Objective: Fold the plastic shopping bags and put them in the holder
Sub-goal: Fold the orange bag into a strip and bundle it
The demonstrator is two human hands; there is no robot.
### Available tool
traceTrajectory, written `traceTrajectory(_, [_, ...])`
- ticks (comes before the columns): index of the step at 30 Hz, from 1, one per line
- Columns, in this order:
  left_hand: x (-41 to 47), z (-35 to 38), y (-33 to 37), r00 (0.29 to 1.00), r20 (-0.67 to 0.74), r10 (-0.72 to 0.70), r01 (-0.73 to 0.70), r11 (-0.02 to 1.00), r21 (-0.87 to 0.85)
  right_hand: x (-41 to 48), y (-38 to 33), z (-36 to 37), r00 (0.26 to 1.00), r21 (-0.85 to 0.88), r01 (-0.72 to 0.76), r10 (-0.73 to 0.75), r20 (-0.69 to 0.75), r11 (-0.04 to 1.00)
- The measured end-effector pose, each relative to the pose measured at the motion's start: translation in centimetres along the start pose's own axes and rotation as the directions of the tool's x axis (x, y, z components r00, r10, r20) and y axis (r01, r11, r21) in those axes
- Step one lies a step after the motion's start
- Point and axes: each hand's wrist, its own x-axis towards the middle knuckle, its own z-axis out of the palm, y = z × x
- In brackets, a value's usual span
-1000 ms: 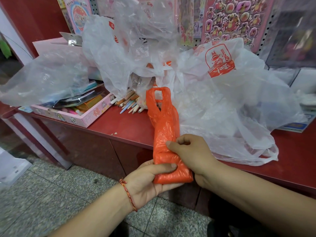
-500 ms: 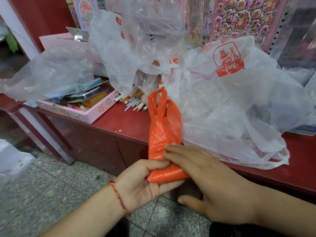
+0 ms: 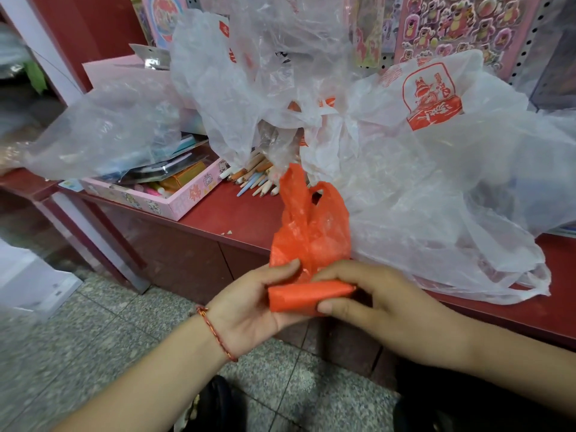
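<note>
Hands level in front of red counter (image 3: 237, 219). Left hand (image 3: 249, 307) and right hand (image 3: 371, 300) both pinch crumpled orange plastic shopping bag (image 3: 307, 263), thumbs under rolled bottom fold, probably to keep fold tight. Handles up. Holder not seen.

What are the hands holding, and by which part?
Both hold the orange bag by its rolled lower end: left hand at the roll's left side, right hand at its right.
</note>
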Motion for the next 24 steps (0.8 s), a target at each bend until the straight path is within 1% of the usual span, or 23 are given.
traceTrajectory(2, [0.1,0.0,-0.6,0.999,-0.033,0.037,-0.036,0.999,0.021,0.4,0.3,-0.4,0.991,0.142,-0.120,0.128,-0.047,0.983])
traceTrajectory(3, [0.1,0.3,-0.6,0.999,-0.016,0.041,-0.040,0.999,0.030,0.7,0.5,-0.6,0.981,0.217,-0.175,0.189,-0.049,0.960])
traceTrajectory(5, [-0.1,0.8,-0.5,0.999,0.026,0.037,-0.039,0.997,0.065,1.0,0.7,-1.0,0.958,0.354,-0.267,0.288,-0.009,0.896])
traceTrajectory(6, [-0.3,1.4,-0.3,0.999,0.006,0.038,-0.039,0.993,0.111,1.1,0.8,-1.1,0.944,0.407,-0.307,0.328,0.020,0.860])
traceTrajectory(8, [0.4,2.1,0.2,0.992,-0.027,0.121,-0.112,0.968,0.223,1.1,0.8,-1.1,0.921,0.451,-0.368,0.386,0.056,0.813])
traceTrajectory(10, [0.7,2.3,0.0,0.980,-0.027,0.199,-0.182,0.937,0.299,1.1,0.9,-0.9,0.909,0.435,-0.391,0.415,0.042,0.811])
traceTrajectory(12, [0.8,1.5,-0.9,0.971,-0.091,0.219,-0.175,0.920,0.352,1.1,1.3,-0.5,0.908,0.322,-0.383,0.418,-0.043,0.866])
traceTrajectory(13, [0.9,1.2,-1.2,0.977,-0.074,0.198,-0.168,0.939,0.299,1.0,1.3,-0.4,0.914,0.218,-0.359,0.389,-0.114,0.908])
traceTrajectory(14, [0.8,0.8,-1.6,0.983,-0.048,0.179,-0.163,0.958,0.235,0.9,1.3,-0.4,0.928,0.078,-0.309,0.318,-0.193,0.948])
traceTrajectory(15, [0.9,1.2,-1.4,0.988,-0.028,0.154,-0.147,0.975,0.170,0.6,1.1,-0.7,0.947,-0.100,-0.230,0.199,-0.252,0.968])
traceTrajectory(16, [0.6,1.6,-1.2,0.989,-0.024,0.144,-0.140,0.982,0.124,0.4,0.8,-1.1,0.965,-0.280,-0.127,0.054,-0.255,0.951])
traceTrajectory(17, [0.7,1.7,-0.9,0.990,-0.011,0.138,-0.137,0.986,0.099,0.1,0.6,-1.5,0.977,-0.424,-0.016,-0.076,-0.198,0.905])
traceTrajectory(18, [0.8,1.8,-0.6,0.990,0.002,0.138,-0.138,0.988,0.072,-0.1,0.6,-1.7,0.980,-0.526,0.069,-0.155,-0.121,0.848])
traceTrajectory(19, [0.8,1.7,-0.5,0.991,0.011,0.134,-0.134,0.990,0.048,-0.2,0.6,-1.9,0.977,-0.599,0.127,-0.203,-0.061,0.791])
traceTrajectory(21, [0.6,1.6,-0.2,0.993,0.009,0.115,-0.115,0.993,0.009,-0.2,1.3,-2.0,0.963,-0.696,0.203,-0.270,0.013,0.689])
traceTrajectory(22, [0.6,1.4,-0.2,0.994,0.008,0.104,-0.104,0.995,-0.002,0.0,1.6,-2.1,0.953,-0.716,0.227,-0.302,0.023,0.661])
traceTrajectory(23, [0.5,1.4,-0.2,0.996,0.017,0.084,-0.084,0.996,0.003,0.1,1.7,-2.1,0.942,-0.713,0.243,-0.337,0.010,0.658])
traceTrajectory(24, [0.3,1.5,-0.2,0.996,0.049,0.074,-0.074,0.997,0.004,0.2,1.6,-2.2,0.932,-0.691,0.253,-0.362,-0.013,0.677])
